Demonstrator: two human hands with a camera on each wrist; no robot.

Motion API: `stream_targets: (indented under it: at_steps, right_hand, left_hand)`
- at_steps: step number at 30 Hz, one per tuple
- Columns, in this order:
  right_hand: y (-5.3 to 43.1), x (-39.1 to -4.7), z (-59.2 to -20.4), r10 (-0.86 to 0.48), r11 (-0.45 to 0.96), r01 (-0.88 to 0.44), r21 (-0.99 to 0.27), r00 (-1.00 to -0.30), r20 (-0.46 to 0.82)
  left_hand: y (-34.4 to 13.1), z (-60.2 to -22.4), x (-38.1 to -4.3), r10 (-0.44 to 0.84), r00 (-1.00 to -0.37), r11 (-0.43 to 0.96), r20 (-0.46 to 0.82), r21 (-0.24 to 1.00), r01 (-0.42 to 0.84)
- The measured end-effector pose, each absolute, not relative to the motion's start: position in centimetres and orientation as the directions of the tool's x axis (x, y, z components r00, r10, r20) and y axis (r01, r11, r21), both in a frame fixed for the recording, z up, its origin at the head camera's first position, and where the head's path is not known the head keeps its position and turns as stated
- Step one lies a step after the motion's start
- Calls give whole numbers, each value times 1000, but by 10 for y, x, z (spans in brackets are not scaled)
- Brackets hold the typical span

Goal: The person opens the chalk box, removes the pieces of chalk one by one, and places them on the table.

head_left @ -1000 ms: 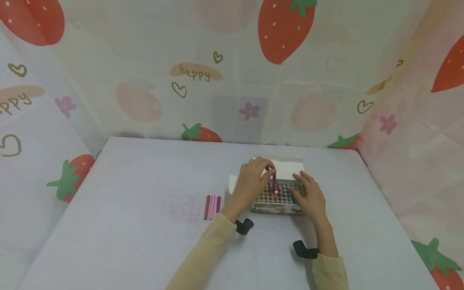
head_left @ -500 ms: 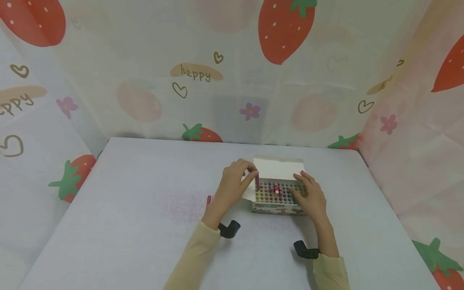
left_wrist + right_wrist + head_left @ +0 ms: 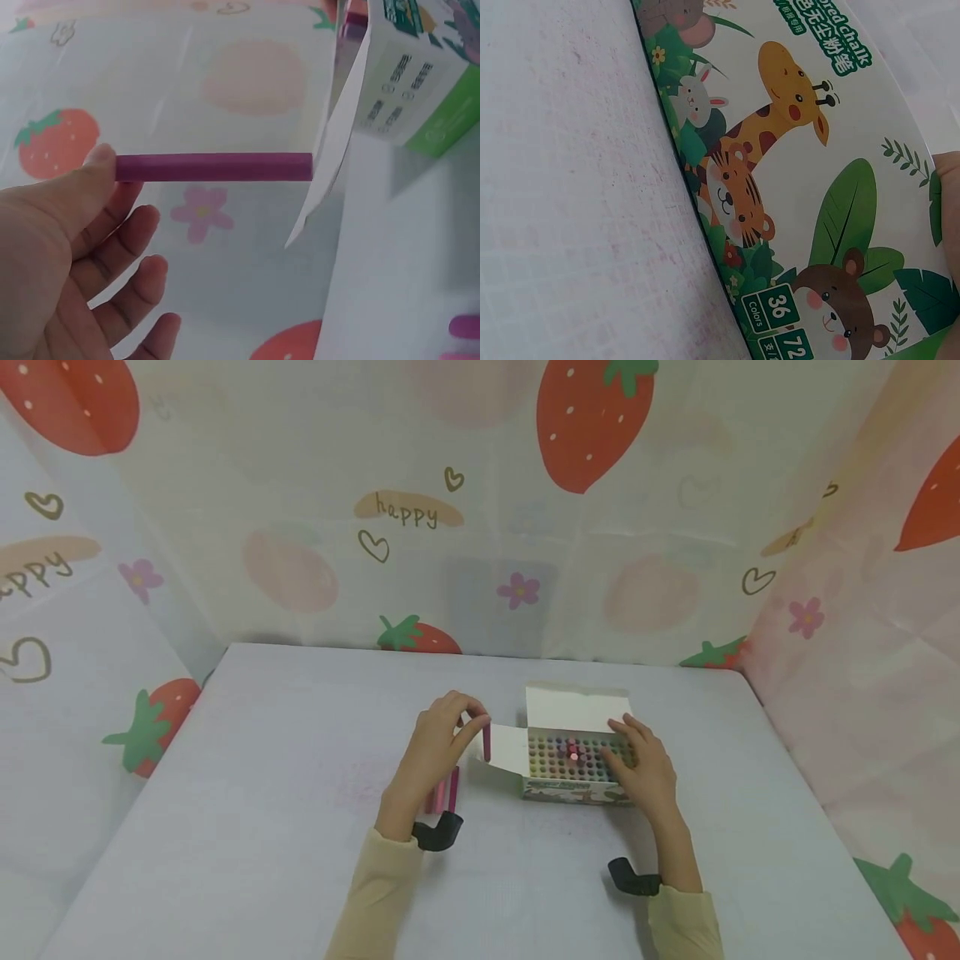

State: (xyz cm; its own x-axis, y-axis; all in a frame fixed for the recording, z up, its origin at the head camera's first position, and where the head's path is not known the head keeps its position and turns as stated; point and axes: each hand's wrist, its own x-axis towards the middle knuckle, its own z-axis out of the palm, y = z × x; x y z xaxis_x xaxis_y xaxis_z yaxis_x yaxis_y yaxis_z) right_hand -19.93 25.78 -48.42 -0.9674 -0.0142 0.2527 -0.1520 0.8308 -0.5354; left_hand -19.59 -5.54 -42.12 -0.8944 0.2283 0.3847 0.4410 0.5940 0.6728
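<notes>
My left hand [image 3: 435, 739] pinches one end of a purple chalk stick [image 3: 217, 167] between thumb and fingertips; its other fingers curl loosely below. In the head view the stick hangs upright in front of the side flap of a chalk box [image 3: 573, 789]. That box stands with its lid [image 3: 577, 708] folded back, showing rows of holes with several pink and purple chalk ends raised in the middle. My right hand [image 3: 647, 768] rests on the box's right end, thumb and fingers spread. The right wrist view shows the box's animal-printed front [image 3: 802, 187].
Several pink and purple chalk sticks [image 3: 453, 789] lie on the white table [image 3: 292, 852] left of the box, partly covered by my left wrist. Faint chalk smudges mark the tabletop. A strawberry-print cloth [image 3: 330, 577] encloses the back and sides.
My left hand has drawn the purple chalk stick up out of the box and carried it left past the side flap. The right hand has stayed on the box.
</notes>
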Motion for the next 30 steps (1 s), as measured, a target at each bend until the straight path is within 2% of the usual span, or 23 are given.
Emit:
stream_targets:
  at_steps: [20,30]
  right_hand:
    - [257,-199,-482,-18,822,-152,-549,-970,242]
    - [258,-200,-484,-6,816,-141,-561,-972,235]
  left_hand:
    - [-99,-436,-184,246,-937,676,248,648,349]
    - [-116,-447,-184,230,-971,726,61,653,213]
